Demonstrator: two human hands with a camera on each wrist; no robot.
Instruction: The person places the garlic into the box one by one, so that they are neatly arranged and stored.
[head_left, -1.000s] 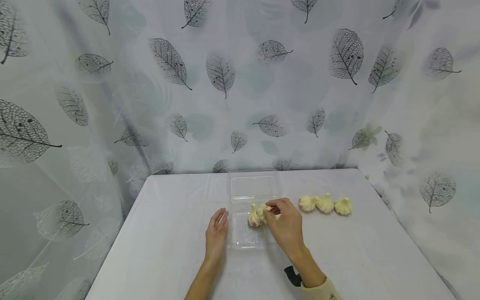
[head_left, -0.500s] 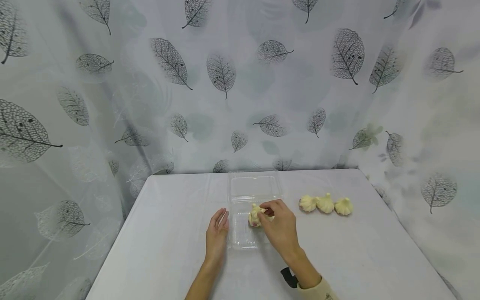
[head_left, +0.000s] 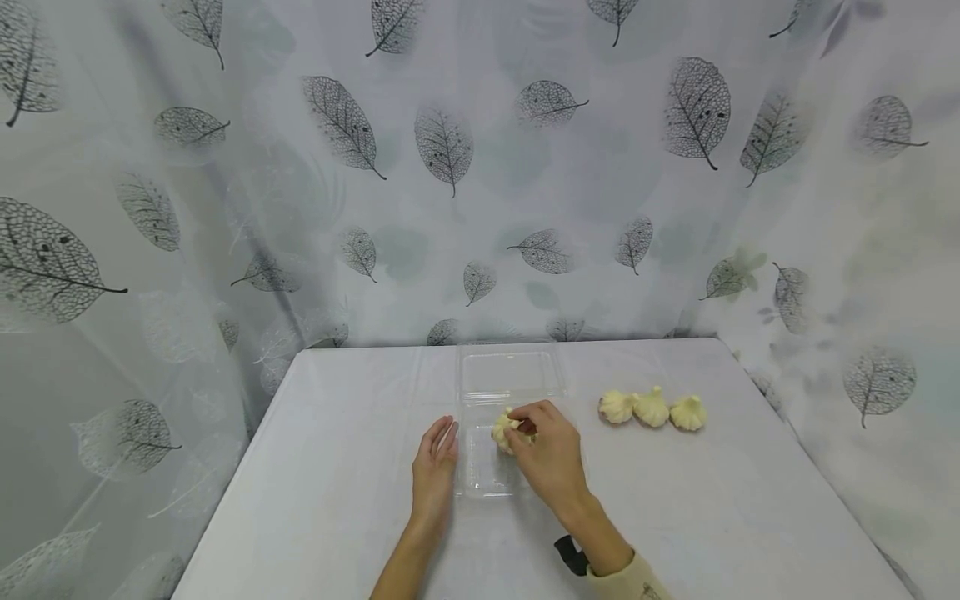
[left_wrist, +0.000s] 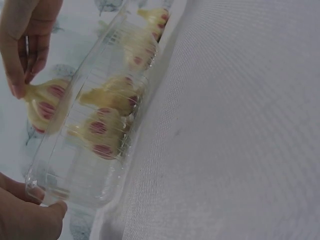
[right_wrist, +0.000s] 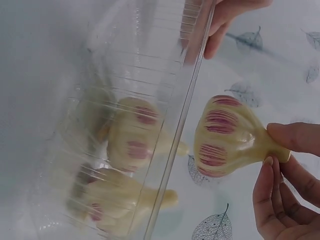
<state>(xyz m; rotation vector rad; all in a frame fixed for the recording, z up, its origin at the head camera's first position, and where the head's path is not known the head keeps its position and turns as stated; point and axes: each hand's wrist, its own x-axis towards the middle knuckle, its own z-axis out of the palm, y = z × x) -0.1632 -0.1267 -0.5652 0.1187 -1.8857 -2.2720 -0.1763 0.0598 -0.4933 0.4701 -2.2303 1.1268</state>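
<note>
My right hand (head_left: 553, 458) pinches a pale yellow garlic bulb (right_wrist: 225, 137) with purple-pink patches by its stem, between thumb and fingertips. The bulb hangs over a clear plastic container (head_left: 483, 479), above the rim in both wrist views. Two more garlic bulbs (right_wrist: 135, 135) sit inside, seen through the ribbed wall; in the head view the right hand largely hides them. My left hand (head_left: 433, 471) rests along the container's left side, fingers extended, and its fingertips (left_wrist: 59, 207) touch the rim at one corner in the left wrist view.
The container's transparent lid (head_left: 506, 372) lies folded back toward the far edge. Three garlic bulbs (head_left: 651, 408) stand in a row to the right on the white-covered table (head_left: 337, 467). A leaf-print curtain (head_left: 480, 208) surrounds the back and sides.
My right hand has moved left over the container with the garlic bulb in its fingers. The left hand and the row of bulbs at right stay in place.
</note>
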